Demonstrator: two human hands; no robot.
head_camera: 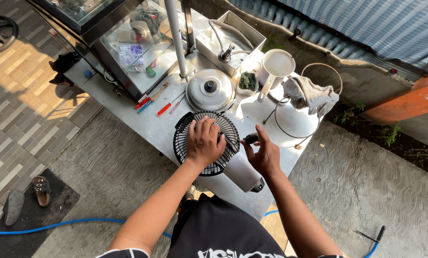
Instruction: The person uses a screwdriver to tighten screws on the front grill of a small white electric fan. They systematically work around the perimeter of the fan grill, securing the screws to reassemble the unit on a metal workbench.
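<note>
Left hand (204, 143) flat on black wire fan grille (195, 126), pressing, at near edge of metal table (142, 119). Right hand (264, 153) pinches small black knob (251, 139). White plastic fan body (242, 173) beneath. Domed steel lid (210, 89) just beyond.

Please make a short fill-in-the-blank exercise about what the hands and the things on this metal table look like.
1. The left hand lies flat on the black fan ____.
2. The right hand pinches a small ____ part.
3. Behind the fan lies a round metal ____ with a dark knob.
4. The screwdrivers have red and ____ handles.

Missing words: grille; black; lid; blue
</note>
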